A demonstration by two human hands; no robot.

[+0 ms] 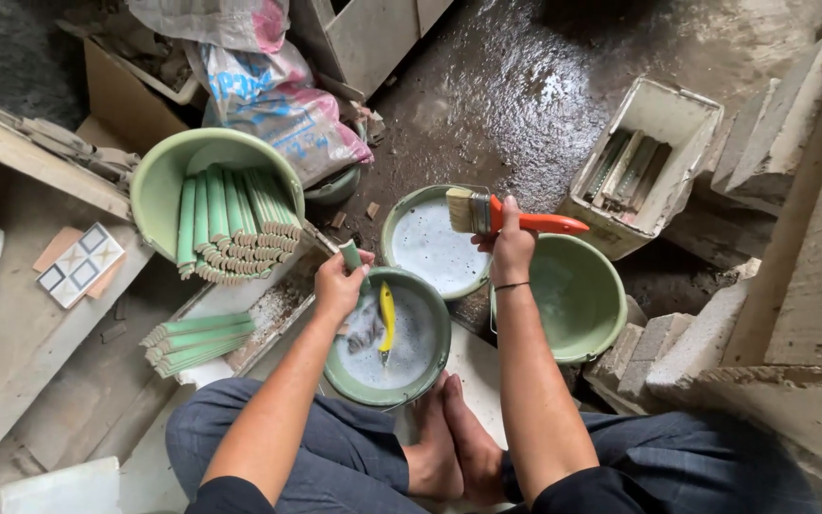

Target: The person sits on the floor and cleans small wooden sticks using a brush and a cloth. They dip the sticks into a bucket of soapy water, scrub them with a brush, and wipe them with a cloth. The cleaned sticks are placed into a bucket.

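Note:
My left hand (338, 284) grips a short green tile strip (351, 255) upright over the rim of a green basin of soapy water (430, 366). A yellow-handled brush (387, 319) lies in that basin beside a grey rag. Raised over a second basin of whitish water (390, 233) is an orange-handled paintbrush (497, 213), held in my right hand (509, 249). At the right sits a third green basin (582, 300). I sit cross-legged with bare feet (454, 443) touching the near basin.
A green bucket (159, 181) at the left holds several green tile strips (235, 224); more strips (197, 341) lie stacked below it. A white tub (644, 167) with strips stands on the wet floor at the right. Concrete blocks (782, 286) line the right side, sacks (268, 90) lie behind.

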